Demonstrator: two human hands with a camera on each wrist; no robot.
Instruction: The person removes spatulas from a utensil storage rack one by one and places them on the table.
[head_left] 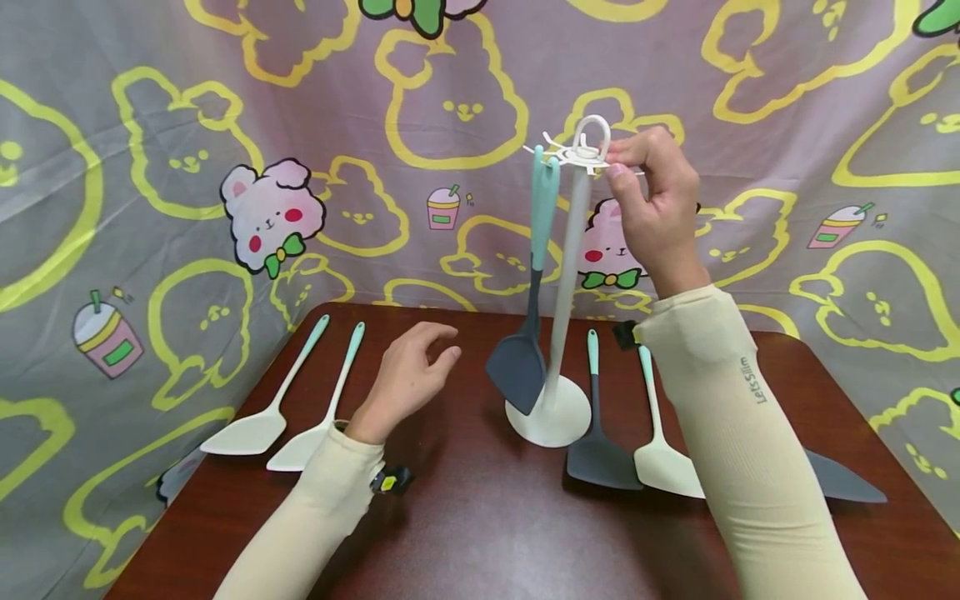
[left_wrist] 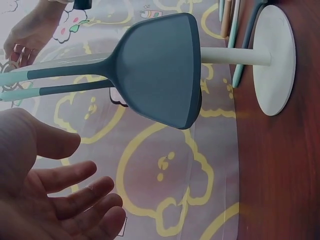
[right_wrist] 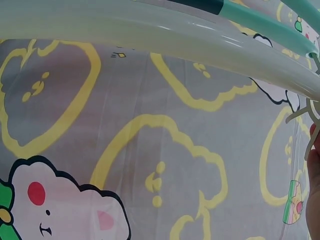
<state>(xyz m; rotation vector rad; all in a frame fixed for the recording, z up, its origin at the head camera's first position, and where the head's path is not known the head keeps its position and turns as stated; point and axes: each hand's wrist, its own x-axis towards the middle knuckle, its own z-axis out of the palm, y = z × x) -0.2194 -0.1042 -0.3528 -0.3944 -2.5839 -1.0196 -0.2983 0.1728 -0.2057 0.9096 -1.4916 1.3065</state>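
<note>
A white utensil stand [head_left: 571, 275] with a round base and a ring of hooks rises from the table. My right hand [head_left: 658, 196] pinches a hook at its top, thumb below the fingers. Two dark grey spatulas [head_left: 517, 371] with mint handles hang on the stand's left side, one largely behind the other. To the left of them my left hand [head_left: 408, 375] hovers with loosely bent fingers, holding nothing. The left wrist view shows the front grey blade [left_wrist: 157, 70] close by, apart from the left fingers. The right wrist view catches the right hand [right_wrist: 314, 185] only at its edge.
Two white spatulas [head_left: 251, 433] lie at the table's left. On the right lie a dark grey spatula [head_left: 600, 460], a white one [head_left: 663, 467], and another grey blade [head_left: 847, 479] partly behind the right forearm. A patterned cloth [head_left: 465, 250] hangs behind the brown table [head_left: 465, 517].
</note>
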